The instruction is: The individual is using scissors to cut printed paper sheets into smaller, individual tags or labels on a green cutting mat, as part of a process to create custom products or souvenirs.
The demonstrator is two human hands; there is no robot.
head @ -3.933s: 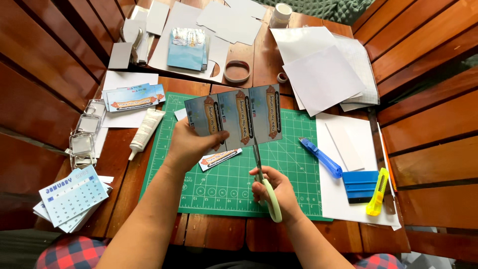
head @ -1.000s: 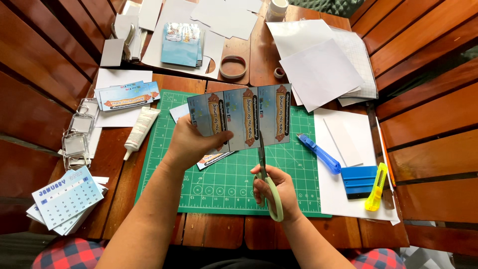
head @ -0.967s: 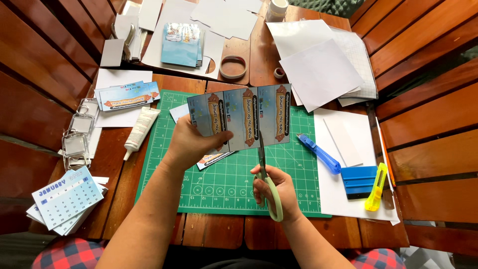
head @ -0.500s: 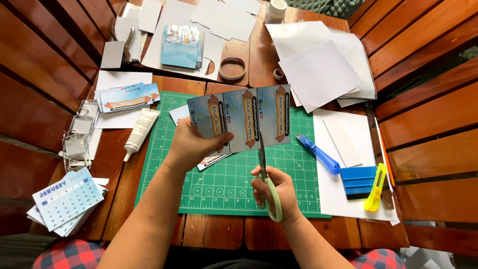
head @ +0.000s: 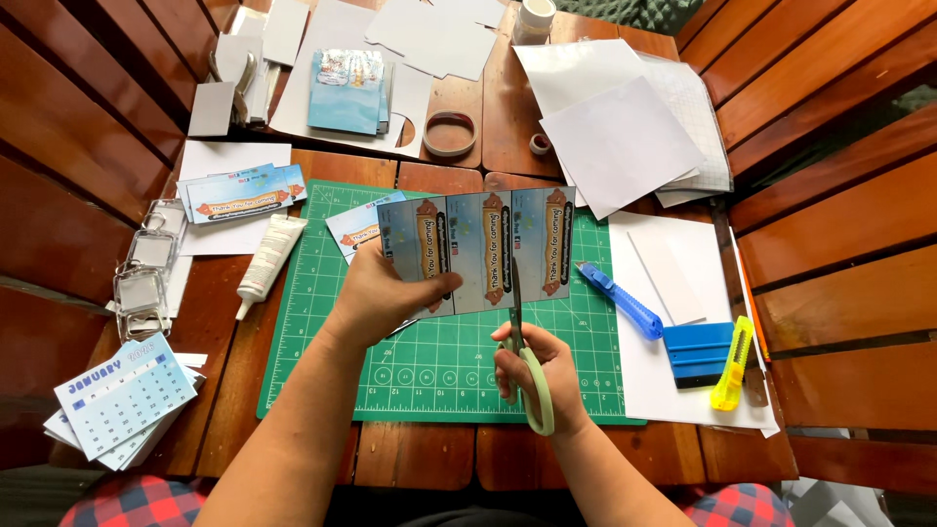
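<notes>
Sheet (head: 478,254) mid-frame above green mat (head: 322,332), long axis left-right, pinched at lower-left edge by left hand (head: 376,298); scissors (head: 517,342) gripped in right hand (head: 542,376) below, blades pointing up into bottom edge.

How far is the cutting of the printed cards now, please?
Done: a small pile of cut cards lies left of the green mat. In hand: the left hand holds up a printed strip showing three cards, and the right hand has scissors cutting between the middle and right cards. Left: finish this cut, then the line between the left and middle cards.
</notes>
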